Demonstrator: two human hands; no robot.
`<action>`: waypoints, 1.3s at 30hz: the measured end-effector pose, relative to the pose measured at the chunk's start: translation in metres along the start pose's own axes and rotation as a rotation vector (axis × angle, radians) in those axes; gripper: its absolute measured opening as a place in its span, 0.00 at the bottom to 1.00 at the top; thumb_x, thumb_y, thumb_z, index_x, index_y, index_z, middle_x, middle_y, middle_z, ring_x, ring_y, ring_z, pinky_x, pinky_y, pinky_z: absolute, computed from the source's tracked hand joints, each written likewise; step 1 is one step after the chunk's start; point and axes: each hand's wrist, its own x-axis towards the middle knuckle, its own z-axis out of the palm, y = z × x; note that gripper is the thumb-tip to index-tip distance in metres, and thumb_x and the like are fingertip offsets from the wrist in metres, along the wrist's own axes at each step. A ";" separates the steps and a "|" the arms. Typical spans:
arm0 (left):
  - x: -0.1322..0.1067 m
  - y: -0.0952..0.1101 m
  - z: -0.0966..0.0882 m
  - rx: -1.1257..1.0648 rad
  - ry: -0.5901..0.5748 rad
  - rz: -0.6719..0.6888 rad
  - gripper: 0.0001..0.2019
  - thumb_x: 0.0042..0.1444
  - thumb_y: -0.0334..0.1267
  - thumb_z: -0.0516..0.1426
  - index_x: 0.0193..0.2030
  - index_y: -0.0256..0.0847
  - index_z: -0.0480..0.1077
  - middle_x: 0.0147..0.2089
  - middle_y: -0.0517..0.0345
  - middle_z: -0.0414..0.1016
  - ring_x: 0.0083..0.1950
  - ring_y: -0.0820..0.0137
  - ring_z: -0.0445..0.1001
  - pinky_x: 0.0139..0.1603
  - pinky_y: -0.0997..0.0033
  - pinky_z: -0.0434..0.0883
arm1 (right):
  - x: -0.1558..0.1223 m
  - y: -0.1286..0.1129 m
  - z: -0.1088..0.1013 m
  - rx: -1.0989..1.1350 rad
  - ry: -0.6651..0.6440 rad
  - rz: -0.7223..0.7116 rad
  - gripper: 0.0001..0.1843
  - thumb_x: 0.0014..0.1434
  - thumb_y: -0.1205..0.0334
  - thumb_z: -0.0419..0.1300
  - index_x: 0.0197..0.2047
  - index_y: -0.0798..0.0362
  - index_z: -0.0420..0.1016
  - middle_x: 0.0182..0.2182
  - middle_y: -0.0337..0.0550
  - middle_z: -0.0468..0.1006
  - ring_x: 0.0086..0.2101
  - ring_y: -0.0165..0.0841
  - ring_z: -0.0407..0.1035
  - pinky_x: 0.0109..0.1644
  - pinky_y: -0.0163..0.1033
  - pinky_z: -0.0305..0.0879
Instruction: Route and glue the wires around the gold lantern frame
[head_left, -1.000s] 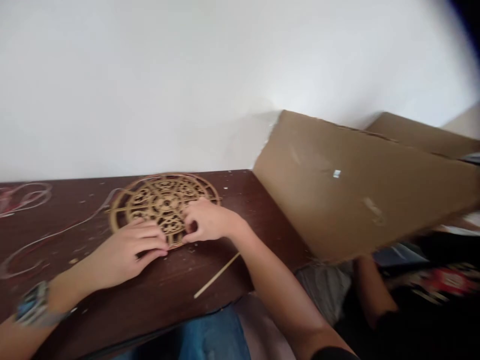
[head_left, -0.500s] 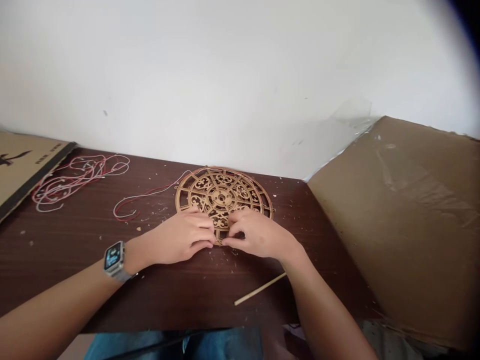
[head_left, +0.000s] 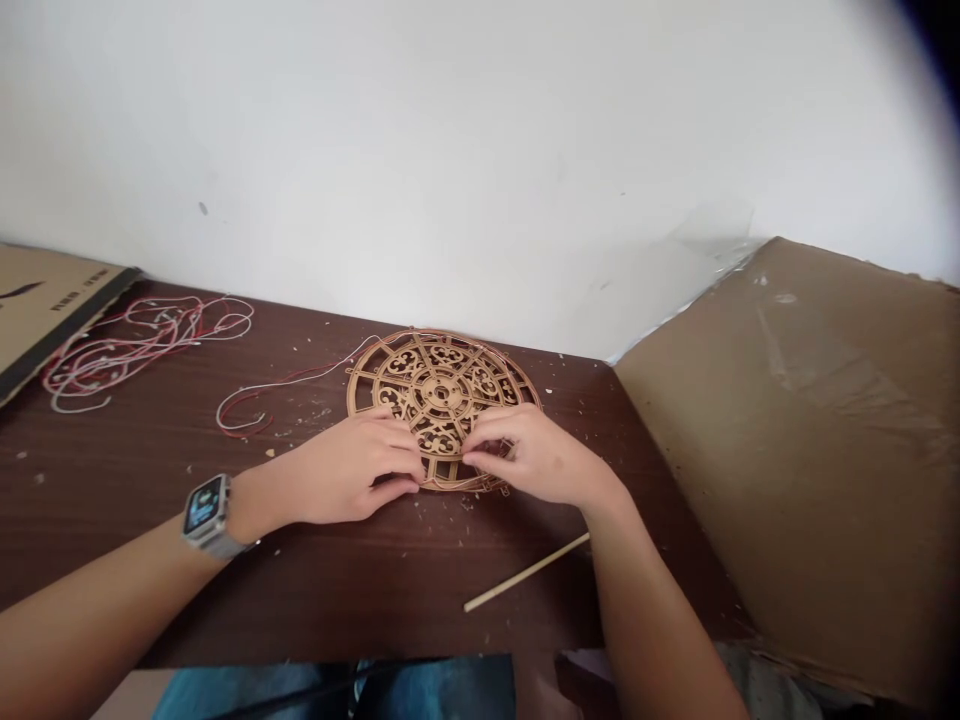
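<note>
A round openwork wooden wheel (head_left: 441, 392) with scrollwork and spokes lies on the table against the wall. Red and white wires (head_left: 322, 372) run in from its left and follow its outer ring. My left hand (head_left: 364, 462) grips the near-left edge of the wheel, thumb at the rim and fingers over the ring. Above the wheel's near-right part, my right hand (head_left: 536, 455) has thumb and forefinger pinched together. What sits between those fingertips is too small to make out. The hand covers part of the ring there.
A tangle of red and white wires (head_left: 150, 335) lies left, beside a printed cardboard box (head_left: 56, 300). A thin wooden stick (head_left: 525, 572) rests near the table's front edge. To the right leans a large cardboard sheet (head_left: 810, 450). Small scraps dot the dark table (head_left: 337, 590).
My right hand has moved off the near rim, up and to the right, uncovering wire along the ring. My left hand keeps its hold. The view has shifted slightly.
</note>
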 end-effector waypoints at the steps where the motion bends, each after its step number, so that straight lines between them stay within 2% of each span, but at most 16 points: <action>1: 0.001 -0.001 -0.001 -0.014 0.003 0.000 0.08 0.75 0.32 0.59 0.44 0.42 0.79 0.42 0.60 0.84 0.43 0.66 0.77 0.54 0.61 0.62 | -0.002 0.003 -0.004 -0.004 0.040 0.000 0.08 0.73 0.67 0.65 0.44 0.54 0.87 0.41 0.41 0.83 0.41 0.26 0.74 0.50 0.32 0.63; 4: 0.002 -0.004 -0.003 -0.026 0.007 0.009 0.09 0.76 0.30 0.57 0.45 0.42 0.80 0.41 0.62 0.85 0.42 0.67 0.76 0.53 0.62 0.62 | -0.008 0.013 -0.014 -0.007 0.089 0.030 0.08 0.72 0.69 0.64 0.47 0.53 0.87 0.43 0.40 0.83 0.41 0.25 0.74 0.49 0.31 0.64; 8: 0.003 -0.005 -0.004 -0.020 0.023 0.016 0.09 0.76 0.31 0.58 0.46 0.42 0.80 0.40 0.62 0.85 0.41 0.67 0.76 0.53 0.62 0.63 | -0.013 0.017 -0.019 0.055 -0.002 0.083 0.05 0.68 0.68 0.68 0.41 0.53 0.88 0.39 0.40 0.82 0.38 0.24 0.73 0.44 0.30 0.64; 11: 0.002 -0.005 -0.005 -0.036 0.016 0.006 0.06 0.75 0.34 0.61 0.46 0.43 0.80 0.41 0.61 0.85 0.41 0.67 0.76 0.53 0.63 0.63 | -0.012 0.015 -0.018 0.059 -0.041 0.094 0.06 0.67 0.70 0.69 0.38 0.54 0.88 0.38 0.40 0.82 0.38 0.24 0.72 0.45 0.31 0.63; 14: 0.002 -0.005 -0.006 -0.038 -0.014 0.000 0.02 0.72 0.34 0.64 0.47 0.43 0.80 0.41 0.62 0.85 0.43 0.67 0.77 0.54 0.63 0.63 | -0.009 0.012 -0.016 0.054 -0.058 0.092 0.05 0.66 0.69 0.70 0.38 0.53 0.89 0.39 0.40 0.82 0.39 0.25 0.72 0.47 0.31 0.63; 20: 0.001 -0.006 -0.005 -0.032 -0.005 -0.015 0.03 0.71 0.31 0.64 0.46 0.43 0.79 0.42 0.61 0.84 0.44 0.67 0.77 0.54 0.63 0.63 | -0.003 -0.002 -0.006 0.046 -0.048 0.040 0.03 0.67 0.68 0.71 0.41 0.53 0.88 0.39 0.40 0.81 0.40 0.25 0.71 0.48 0.32 0.62; 24: 0.001 -0.005 -0.004 -0.015 0.009 0.027 0.06 0.71 0.29 0.62 0.43 0.43 0.79 0.40 0.60 0.83 0.41 0.67 0.77 0.52 0.62 0.62 | 0.002 -0.013 0.005 0.045 -0.135 0.002 0.05 0.67 0.67 0.70 0.41 0.52 0.89 0.39 0.40 0.81 0.40 0.26 0.71 0.49 0.33 0.62; 28: 0.001 -0.004 -0.005 0.009 0.023 0.041 0.08 0.70 0.28 0.61 0.42 0.43 0.80 0.39 0.60 0.82 0.40 0.67 0.76 0.50 0.61 0.62 | 0.005 -0.020 0.012 -0.029 -0.199 0.023 0.04 0.66 0.66 0.71 0.41 0.52 0.90 0.39 0.41 0.80 0.40 0.26 0.70 0.48 0.33 0.59; 31: 0.000 -0.003 -0.003 0.020 -0.001 0.032 0.07 0.70 0.29 0.62 0.40 0.43 0.80 0.39 0.60 0.81 0.41 0.67 0.75 0.51 0.60 0.61 | 0.006 -0.020 0.015 -0.068 -0.213 0.040 0.04 0.67 0.65 0.71 0.42 0.52 0.90 0.39 0.42 0.78 0.40 0.27 0.68 0.47 0.34 0.57; 35: 0.001 -0.001 0.002 0.041 -0.027 -0.011 0.02 0.71 0.34 0.64 0.47 0.43 0.80 0.42 0.59 0.82 0.45 0.63 0.75 0.53 0.60 0.62 | 0.007 -0.019 0.016 -0.075 -0.217 0.017 0.05 0.65 0.70 0.70 0.41 0.53 0.88 0.39 0.41 0.78 0.39 0.26 0.67 0.47 0.33 0.56; 39: 0.002 0.000 0.007 0.037 -0.034 -0.049 0.06 0.73 0.38 0.62 0.46 0.41 0.81 0.42 0.55 0.79 0.45 0.62 0.75 0.50 0.61 0.66 | 0.008 -0.018 0.017 -0.054 -0.202 0.025 0.04 0.64 0.70 0.70 0.39 0.54 0.87 0.38 0.39 0.79 0.39 0.25 0.67 0.47 0.33 0.56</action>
